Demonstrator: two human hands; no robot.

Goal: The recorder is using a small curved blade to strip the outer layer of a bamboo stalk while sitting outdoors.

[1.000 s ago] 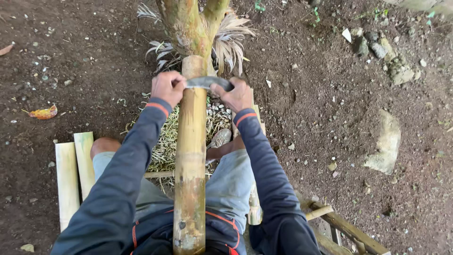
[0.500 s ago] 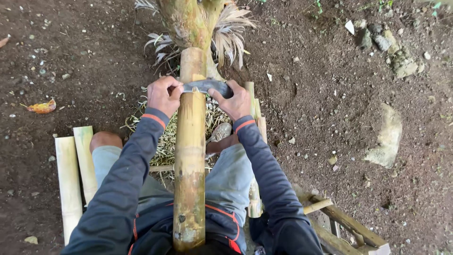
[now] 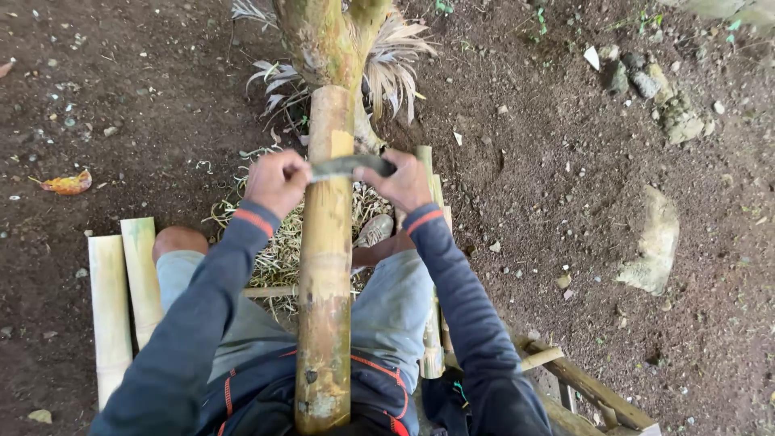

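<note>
Curved blade (image 3: 349, 167) across bamboo pole (image 3: 324, 266), both hands' grip closed on its ends

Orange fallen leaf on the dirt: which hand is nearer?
Left. The left hand, gripping one end of the curved metal blade across the thick bamboo pole, is on the orange fallen leaf's side. The right hand holds the other end, beyond the pole.

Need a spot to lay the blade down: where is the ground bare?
Bare soil lies right of the right hand, up to the pale flat stone, and left beyond the split bamboo slats. Crowded: shavings under the thick bamboo pole.
</note>
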